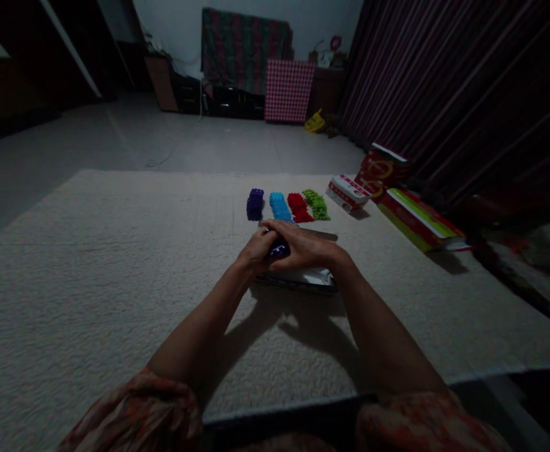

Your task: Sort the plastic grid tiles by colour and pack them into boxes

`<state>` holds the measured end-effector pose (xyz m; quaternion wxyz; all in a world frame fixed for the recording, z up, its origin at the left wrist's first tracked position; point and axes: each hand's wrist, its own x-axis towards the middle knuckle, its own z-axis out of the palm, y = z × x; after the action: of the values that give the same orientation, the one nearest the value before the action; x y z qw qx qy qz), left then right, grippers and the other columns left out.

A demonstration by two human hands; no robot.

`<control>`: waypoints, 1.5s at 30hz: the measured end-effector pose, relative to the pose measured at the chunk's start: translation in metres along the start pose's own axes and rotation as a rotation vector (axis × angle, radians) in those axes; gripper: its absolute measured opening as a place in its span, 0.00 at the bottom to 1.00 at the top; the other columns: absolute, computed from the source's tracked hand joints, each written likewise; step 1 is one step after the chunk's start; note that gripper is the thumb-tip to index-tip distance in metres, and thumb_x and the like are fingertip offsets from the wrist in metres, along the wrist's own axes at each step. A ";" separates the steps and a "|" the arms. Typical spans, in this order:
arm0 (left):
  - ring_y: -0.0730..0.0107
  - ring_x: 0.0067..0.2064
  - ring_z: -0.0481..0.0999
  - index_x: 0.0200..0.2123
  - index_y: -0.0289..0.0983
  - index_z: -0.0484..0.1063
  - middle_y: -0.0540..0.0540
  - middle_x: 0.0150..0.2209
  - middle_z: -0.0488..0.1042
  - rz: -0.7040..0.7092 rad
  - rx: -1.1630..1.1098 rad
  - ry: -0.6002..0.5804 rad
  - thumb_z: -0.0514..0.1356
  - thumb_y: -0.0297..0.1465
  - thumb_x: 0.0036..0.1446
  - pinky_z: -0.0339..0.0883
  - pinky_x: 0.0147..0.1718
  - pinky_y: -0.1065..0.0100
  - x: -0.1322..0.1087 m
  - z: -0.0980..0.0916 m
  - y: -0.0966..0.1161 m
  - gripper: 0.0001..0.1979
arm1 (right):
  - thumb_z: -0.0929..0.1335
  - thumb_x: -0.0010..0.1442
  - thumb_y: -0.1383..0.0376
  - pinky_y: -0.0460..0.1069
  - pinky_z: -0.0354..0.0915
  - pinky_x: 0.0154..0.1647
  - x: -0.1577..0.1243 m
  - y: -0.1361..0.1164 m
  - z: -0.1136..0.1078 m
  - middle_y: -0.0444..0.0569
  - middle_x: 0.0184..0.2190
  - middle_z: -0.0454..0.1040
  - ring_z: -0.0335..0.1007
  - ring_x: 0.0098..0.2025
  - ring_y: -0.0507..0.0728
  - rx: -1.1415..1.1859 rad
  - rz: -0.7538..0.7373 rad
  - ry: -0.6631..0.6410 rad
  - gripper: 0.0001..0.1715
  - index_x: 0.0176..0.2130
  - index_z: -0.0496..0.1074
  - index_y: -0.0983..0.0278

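My left hand [256, 250] and my right hand [298, 246] meet over a box [303, 285], both closed around a dark purple piece [279, 249] that shows between them. Part of the box is hidden under the hands; something white and shiny shows in it. Just beyond the hands, four groups of small knobbly pieces lie in a row on the mat: dark purple [255, 204], light blue [279, 206], red [299, 208] and green [317, 204].
The pale textured mat [115, 263] covers the floor. To the right lie a red and white box [348, 193], a red carton [381, 169] and a red and green carton [419, 220]. Dark curtains [425, 81] hang behind them.
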<state>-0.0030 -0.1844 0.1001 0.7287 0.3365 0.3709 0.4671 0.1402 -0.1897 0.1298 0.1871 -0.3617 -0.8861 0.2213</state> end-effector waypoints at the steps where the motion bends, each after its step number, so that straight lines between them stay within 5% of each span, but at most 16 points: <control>1: 0.70 0.31 0.74 0.33 0.33 0.72 0.48 0.28 0.75 0.018 0.011 0.004 0.64 0.28 0.47 0.65 0.31 0.70 0.000 -0.001 -0.002 0.09 | 0.76 0.50 0.63 0.63 0.58 0.67 -0.002 0.000 0.001 0.58 0.66 0.61 0.57 0.67 0.66 0.021 -0.004 0.017 0.52 0.68 0.54 0.59; 10: 0.74 0.30 0.72 0.34 0.34 0.71 0.52 0.27 0.74 0.105 -0.013 0.077 0.67 0.29 0.45 0.64 0.32 0.72 0.001 0.015 -0.015 0.11 | 0.72 0.57 0.63 0.61 0.61 0.64 -0.030 0.005 0.008 0.58 0.59 0.70 0.65 0.62 0.64 0.005 -0.074 0.305 0.31 0.59 0.67 0.63; 22: 0.72 0.31 0.74 0.30 0.36 0.71 0.51 0.28 0.74 -0.002 -0.191 0.101 0.71 0.32 0.46 0.68 0.34 0.71 -0.007 0.001 -0.007 0.12 | 0.67 0.57 0.66 0.64 0.54 0.68 -0.026 -0.010 0.042 0.62 0.63 0.64 0.57 0.67 0.65 0.021 -0.072 0.453 0.35 0.63 0.60 0.65; 32: 0.67 0.36 0.79 0.31 0.34 0.74 0.46 0.29 0.77 -0.124 -0.422 0.093 0.58 0.29 0.62 0.73 0.43 0.68 -0.012 0.025 -0.009 0.08 | 0.66 0.51 0.67 0.70 0.44 0.69 -0.026 -0.010 0.040 0.62 0.68 0.59 0.47 0.71 0.70 0.000 -0.038 0.402 0.44 0.66 0.58 0.67; 39: 0.76 0.25 0.74 0.33 0.34 0.73 0.52 0.25 0.74 -0.100 -0.438 0.255 0.61 0.21 0.57 0.71 0.33 0.74 0.000 0.012 -0.013 0.03 | 0.65 0.49 0.68 0.63 0.53 0.69 -0.014 0.003 0.037 0.59 0.65 0.62 0.56 0.68 0.64 0.202 -0.150 0.492 0.44 0.65 0.59 0.63; 45: 0.70 0.26 0.76 0.37 0.32 0.74 0.46 0.28 0.77 -0.196 -0.463 0.174 0.59 0.28 0.61 0.73 0.30 0.70 0.001 0.009 -0.006 0.04 | 0.67 0.51 0.68 0.69 0.49 0.69 -0.018 0.004 0.030 0.57 0.65 0.64 0.53 0.70 0.68 0.124 -0.106 0.539 0.38 0.61 0.65 0.60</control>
<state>0.0075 -0.1865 0.0997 0.7933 0.0820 0.3464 0.4939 0.1400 -0.2083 0.0998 0.4492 -0.3484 -0.8069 0.1606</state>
